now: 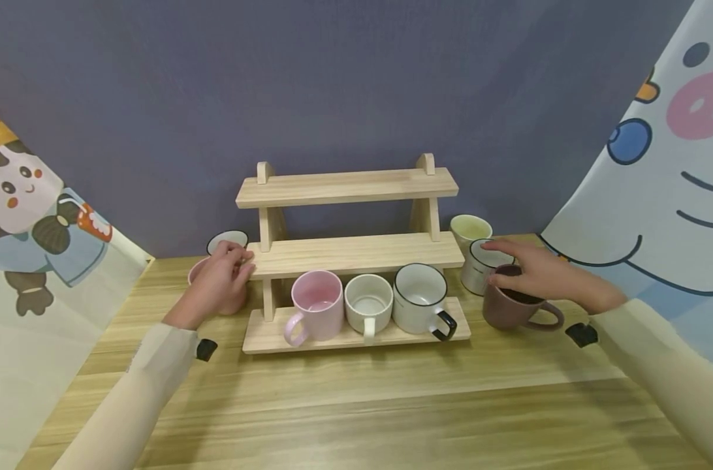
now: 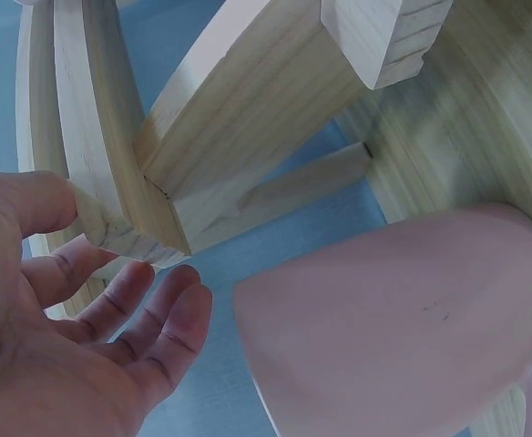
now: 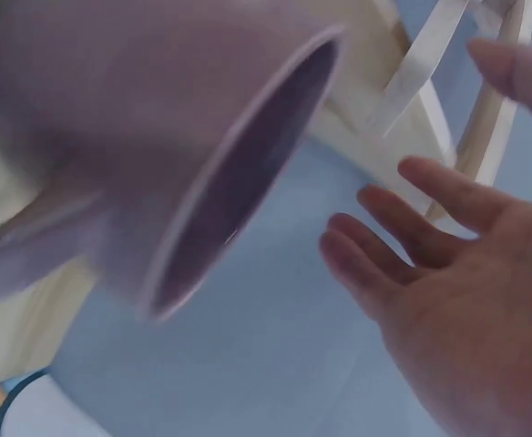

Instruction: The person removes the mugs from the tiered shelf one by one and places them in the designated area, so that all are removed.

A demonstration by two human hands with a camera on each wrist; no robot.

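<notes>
The rack (image 1: 356, 252) on the surface (image 1: 356, 411) is being touched by the left hand (image 1: 220, 277), fingers bent; whether gripped cannot be told. Three mugs (image 1: 318, 310) are already being carried on its lowest tier (image 1: 261, 334); more are being left alongside. Nothing is being held by the right hand (image 1: 535, 274), fingers spread.

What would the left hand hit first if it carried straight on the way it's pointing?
The left hand would most likely meet the middle wooden shelf first, at its left end, right by the fingertips; they may already touch, as depth is unclear.
</notes>
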